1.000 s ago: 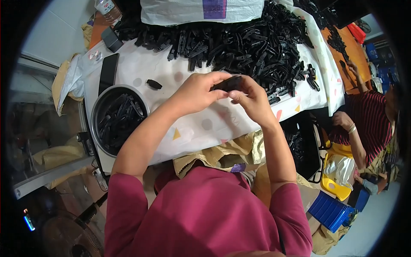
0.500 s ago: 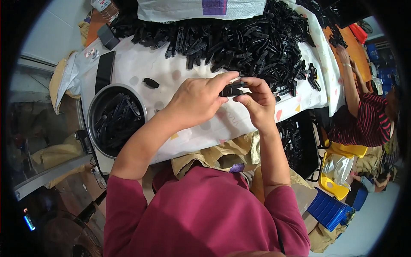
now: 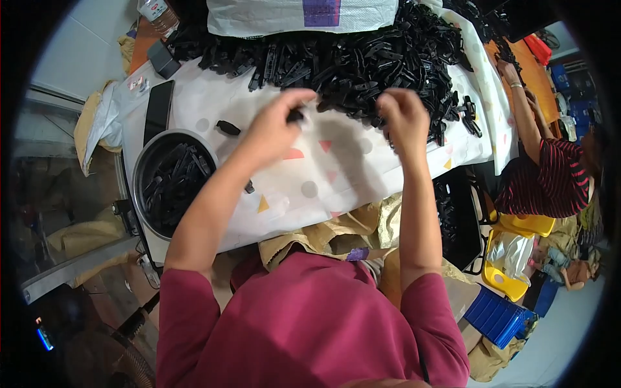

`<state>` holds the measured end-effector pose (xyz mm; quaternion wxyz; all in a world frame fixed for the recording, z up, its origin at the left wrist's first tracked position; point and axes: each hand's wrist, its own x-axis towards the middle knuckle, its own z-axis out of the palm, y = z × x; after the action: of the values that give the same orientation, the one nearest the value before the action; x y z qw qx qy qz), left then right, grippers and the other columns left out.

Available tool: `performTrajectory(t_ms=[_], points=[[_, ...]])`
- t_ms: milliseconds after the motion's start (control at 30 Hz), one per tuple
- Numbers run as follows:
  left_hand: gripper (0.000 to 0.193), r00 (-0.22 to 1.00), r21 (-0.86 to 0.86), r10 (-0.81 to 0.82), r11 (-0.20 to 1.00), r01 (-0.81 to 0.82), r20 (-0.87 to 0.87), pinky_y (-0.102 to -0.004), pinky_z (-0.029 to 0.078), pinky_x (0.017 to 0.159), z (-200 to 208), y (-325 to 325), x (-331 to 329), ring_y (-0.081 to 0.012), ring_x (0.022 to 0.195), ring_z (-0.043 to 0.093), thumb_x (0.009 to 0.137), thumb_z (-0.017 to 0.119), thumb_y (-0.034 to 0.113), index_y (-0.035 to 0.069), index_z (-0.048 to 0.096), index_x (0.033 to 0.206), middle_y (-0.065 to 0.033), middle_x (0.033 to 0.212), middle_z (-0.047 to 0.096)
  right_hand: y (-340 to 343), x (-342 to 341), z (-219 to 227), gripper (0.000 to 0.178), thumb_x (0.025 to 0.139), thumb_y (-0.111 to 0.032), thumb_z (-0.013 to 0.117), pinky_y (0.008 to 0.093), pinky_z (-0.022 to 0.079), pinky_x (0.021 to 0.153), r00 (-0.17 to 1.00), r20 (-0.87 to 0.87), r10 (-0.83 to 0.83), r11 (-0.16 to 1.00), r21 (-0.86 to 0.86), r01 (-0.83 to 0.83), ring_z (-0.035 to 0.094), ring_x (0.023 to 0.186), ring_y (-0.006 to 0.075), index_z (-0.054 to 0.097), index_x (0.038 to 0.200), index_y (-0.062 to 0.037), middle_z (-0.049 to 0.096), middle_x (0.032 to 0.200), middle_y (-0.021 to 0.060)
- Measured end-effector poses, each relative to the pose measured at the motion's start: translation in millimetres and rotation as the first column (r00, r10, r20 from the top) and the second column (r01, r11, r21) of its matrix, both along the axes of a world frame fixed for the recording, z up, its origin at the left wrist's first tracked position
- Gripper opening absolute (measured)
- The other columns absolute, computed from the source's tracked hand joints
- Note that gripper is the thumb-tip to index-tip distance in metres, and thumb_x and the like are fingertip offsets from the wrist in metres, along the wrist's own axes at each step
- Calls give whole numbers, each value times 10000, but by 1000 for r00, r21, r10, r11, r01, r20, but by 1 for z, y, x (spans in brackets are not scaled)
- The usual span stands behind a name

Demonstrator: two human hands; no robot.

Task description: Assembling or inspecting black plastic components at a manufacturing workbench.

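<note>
My left hand (image 3: 275, 129) is over the patterned white tablecloth (image 3: 310, 213), left of centre. A small black plastic piece (image 3: 295, 116) shows between its thumb and fingers, smeared by motion. My right hand (image 3: 405, 123), also blurred, is at the near edge of a wide pile of black plastic pieces (image 3: 362, 58), with its fingers bent toward them. Whether those fingers hold anything cannot be made out. One loose black piece (image 3: 228, 127) lies left of my left hand. Another (image 3: 250, 187) peeks out beside my left forearm.
A round metal bowl (image 3: 138, 187) of black pieces stands at the left, below a dark phone (image 3: 159, 107). A white woven sack (image 3: 272, 18) lies behind the pile. At the right, a co-worker in a striped top (image 3: 556, 181) reaches over another table. A black crate (image 3: 475, 242) is below the table edge.
My hands have come apart from holding a black piece together. The left moved left with a black piece; the right went up toward the pile. A loose piece beside my left forearm now shows.
</note>
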<state>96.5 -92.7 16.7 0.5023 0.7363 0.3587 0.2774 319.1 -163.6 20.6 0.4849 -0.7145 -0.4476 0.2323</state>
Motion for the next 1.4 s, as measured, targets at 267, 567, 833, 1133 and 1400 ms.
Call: performTrajectory(t_ms=[267,567,833,1133,1400], points=[[224,771,514,452,836,-192,-448,-366,475,717,-29,69,24,-263,843,599,715,674,298,132,665,865,-59,887,638,41,24,-19,403,715,-239,657,366,483,726,812,579,-77,947,-211,241,625,823,293,596,1014,25,641,858,175],[320,723,437,318,899,-24,-613,-376,474,763,-22,75,33,-263,895,595,730,662,246,97,614,1009,-106,892,633,-15,-14,-9,151,797,-72,637,202,440,422,884,-468,-8,997,60,41,579,566,121,506,839,-9,569,699,58],[276,936,-531,11,826,189,351,-253,494,643,38,9,13,-151,682,619,683,750,100,5,543,839,-79,768,611,-52,-22,23,230,827,-22,571,269,565,575,603,-762,235,957,292,-4,643,764,240,548,1050,30,614,937,171],[349,911,-407,-202,845,348,359,-208,452,599,57,-27,10,-75,681,559,693,760,205,12,594,932,-20,756,598,-66,-54,55,223,680,106,663,235,519,631,898,55,436,827,370,-423,572,755,149,625,887,31,520,933,104],[542,931,524,-365,794,308,5,-291,485,633,65,-31,-3,-211,710,618,598,793,327,-18,570,952,-100,778,619,-70,-65,43,244,629,79,717,228,467,604,948,184,258,852,419,-313,551,753,145,629,837,-14,549,832,78]])
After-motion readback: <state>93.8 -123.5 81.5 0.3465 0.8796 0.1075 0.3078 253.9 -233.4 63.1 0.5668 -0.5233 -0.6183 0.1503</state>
